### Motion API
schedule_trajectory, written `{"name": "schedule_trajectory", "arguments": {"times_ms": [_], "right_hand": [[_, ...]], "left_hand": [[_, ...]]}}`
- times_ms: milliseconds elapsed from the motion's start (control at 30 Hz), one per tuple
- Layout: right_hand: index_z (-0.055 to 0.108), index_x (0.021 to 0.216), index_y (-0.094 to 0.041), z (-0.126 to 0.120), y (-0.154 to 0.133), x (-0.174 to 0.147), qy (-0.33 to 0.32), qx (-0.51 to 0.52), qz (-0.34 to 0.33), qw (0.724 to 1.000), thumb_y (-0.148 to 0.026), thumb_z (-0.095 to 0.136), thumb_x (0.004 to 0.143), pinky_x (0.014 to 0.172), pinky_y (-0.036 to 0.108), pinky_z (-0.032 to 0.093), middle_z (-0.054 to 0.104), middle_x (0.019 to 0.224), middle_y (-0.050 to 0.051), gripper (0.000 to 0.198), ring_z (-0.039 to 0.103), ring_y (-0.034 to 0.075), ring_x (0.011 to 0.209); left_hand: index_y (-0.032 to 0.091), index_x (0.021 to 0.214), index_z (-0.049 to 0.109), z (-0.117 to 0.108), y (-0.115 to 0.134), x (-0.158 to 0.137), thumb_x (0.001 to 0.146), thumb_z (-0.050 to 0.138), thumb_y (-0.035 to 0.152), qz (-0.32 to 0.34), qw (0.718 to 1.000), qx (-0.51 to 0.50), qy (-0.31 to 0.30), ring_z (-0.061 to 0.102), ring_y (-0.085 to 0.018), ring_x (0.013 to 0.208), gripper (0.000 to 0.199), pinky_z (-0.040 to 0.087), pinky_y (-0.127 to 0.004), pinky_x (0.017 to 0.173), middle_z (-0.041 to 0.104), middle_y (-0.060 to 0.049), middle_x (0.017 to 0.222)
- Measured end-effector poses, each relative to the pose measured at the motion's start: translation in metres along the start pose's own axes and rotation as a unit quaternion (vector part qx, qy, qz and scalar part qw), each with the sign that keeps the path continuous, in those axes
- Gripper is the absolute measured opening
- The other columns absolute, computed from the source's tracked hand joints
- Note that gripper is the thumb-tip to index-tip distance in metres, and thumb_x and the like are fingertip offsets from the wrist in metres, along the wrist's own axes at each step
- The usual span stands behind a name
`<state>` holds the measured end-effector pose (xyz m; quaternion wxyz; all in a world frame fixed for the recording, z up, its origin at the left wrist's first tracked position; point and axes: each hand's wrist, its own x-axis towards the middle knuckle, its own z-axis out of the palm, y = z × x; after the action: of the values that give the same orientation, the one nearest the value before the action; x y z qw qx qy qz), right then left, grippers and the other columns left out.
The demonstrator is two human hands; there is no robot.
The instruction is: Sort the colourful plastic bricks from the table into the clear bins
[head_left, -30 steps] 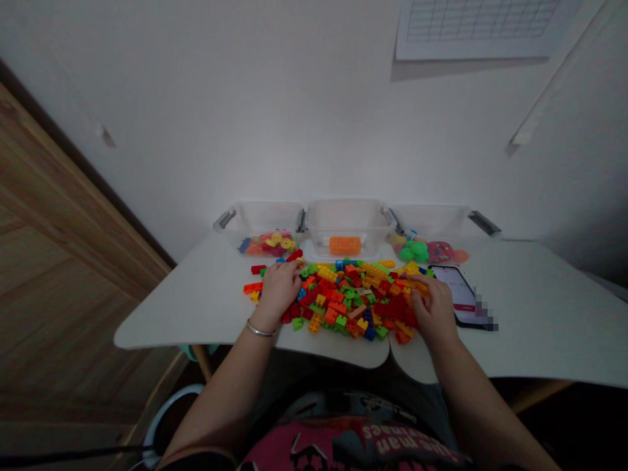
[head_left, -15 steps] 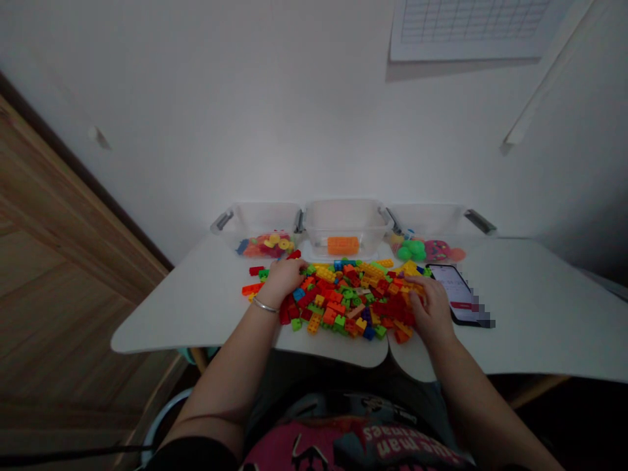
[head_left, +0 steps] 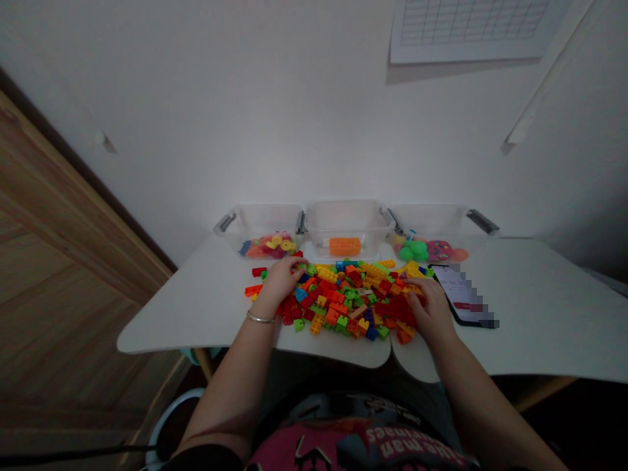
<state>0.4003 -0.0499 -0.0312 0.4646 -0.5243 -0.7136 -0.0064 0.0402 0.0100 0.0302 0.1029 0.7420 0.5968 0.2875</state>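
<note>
A broad heap of toy building bricks point(head_left: 338, 304) in red, orange, yellow, green and blue lies on the white table. My left hand point(head_left: 280, 282), with a silver bangle at the wrist, rests over the heap's left edge. Its thumb and fingers are apart and I see nothing between them. At the right edge, my right hand point(head_left: 432, 307) curves over orange and red bricks, touching them with spread fingers. The bricks under both palms are hidden.
Three clear bins line the wall: the left bin point(head_left: 267, 219) with colourful pieces, the middle bin point(head_left: 349, 212) with an orange block point(head_left: 345, 246) at its base, the right bin point(head_left: 436, 222) with green and pink toys. A phone point(head_left: 458, 294) lies beside my right hand.
The whole view has shifted slightly. My left hand has moved a little, its wrist drawing back toward me. My right hand stays in about the same place on the heap.
</note>
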Motion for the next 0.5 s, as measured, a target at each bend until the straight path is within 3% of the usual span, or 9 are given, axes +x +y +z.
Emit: {"name": "schedule_trajectory", "arguments": {"times_ms": [167, 267, 367, 433, 500], "right_hand": [[0.065, 0.104, -0.024, 0.000, 0.001, -0.001, 0.000, 0.001, -0.001, 1.000, -0.033, 0.049, 0.088, 0.093, 0.051, 0.047, 0.070, 0.107, 0.009, 0.024, 0.062, 0.029, 0.103], [0.064, 0.103, -0.023, -0.001, 0.001, -0.001, 0.003, 0.000, -0.005, 1.000, -0.033, 0.048, 0.089, 0.092, 0.050, 0.047, 0.070, 0.105, 0.010, 0.024, 0.062, 0.029, 0.101], [0.065, 0.102, -0.023, -0.001, 0.001, -0.001, 0.005, 0.000, -0.006, 1.000, -0.032, 0.048, 0.088, 0.091, 0.050, 0.047, 0.070, 0.104, 0.010, 0.023, 0.062, 0.029, 0.100], [0.065, 0.101, -0.024, -0.001, 0.001, 0.000, 0.007, 0.002, -0.004, 1.000, -0.032, 0.049, 0.087, 0.091, 0.050, 0.048, 0.070, 0.104, 0.010, 0.023, 0.063, 0.029, 0.099], [0.065, 0.101, -0.024, -0.001, 0.000, 0.000, 0.008, 0.005, -0.002, 1.000, -0.033, 0.049, 0.087, 0.091, 0.050, 0.048, 0.070, 0.103, 0.010, 0.023, 0.063, 0.029, 0.099]], "left_hand": [[0.018, 0.112, 0.068, 0.001, -0.008, 0.000, 0.085, 0.058, 0.026, -0.036, 0.964, -0.166, 0.202, 0.068, -0.020, 0.094, 0.030, 0.055, -0.036, 0.090, 0.072, -0.009, 0.110], [0.018, 0.113, 0.064, -0.009, -0.012, 0.013, 0.087, 0.056, 0.030, -0.055, 0.923, -0.236, 0.299, 0.068, -0.018, 0.094, 0.030, 0.055, -0.032, 0.087, 0.070, -0.009, 0.110], [0.018, 0.119, 0.058, -0.025, -0.020, 0.035, 0.090, 0.051, 0.029, -0.062, 0.877, -0.234, 0.415, 0.065, -0.016, 0.105, 0.032, 0.052, -0.028, 0.092, 0.066, -0.010, 0.119], [0.017, 0.117, 0.059, -0.038, -0.027, 0.050, 0.090, 0.050, 0.027, -0.064, 0.877, -0.214, 0.426, 0.064, -0.015, 0.105, 0.030, 0.050, -0.028, 0.094, 0.066, -0.010, 0.119], [0.016, 0.112, 0.062, -0.049, -0.035, 0.062, 0.088, 0.051, 0.027, -0.080, 0.903, -0.177, 0.383, 0.065, -0.016, 0.101, 0.029, 0.050, -0.029, 0.093, 0.069, -0.009, 0.113]]}}
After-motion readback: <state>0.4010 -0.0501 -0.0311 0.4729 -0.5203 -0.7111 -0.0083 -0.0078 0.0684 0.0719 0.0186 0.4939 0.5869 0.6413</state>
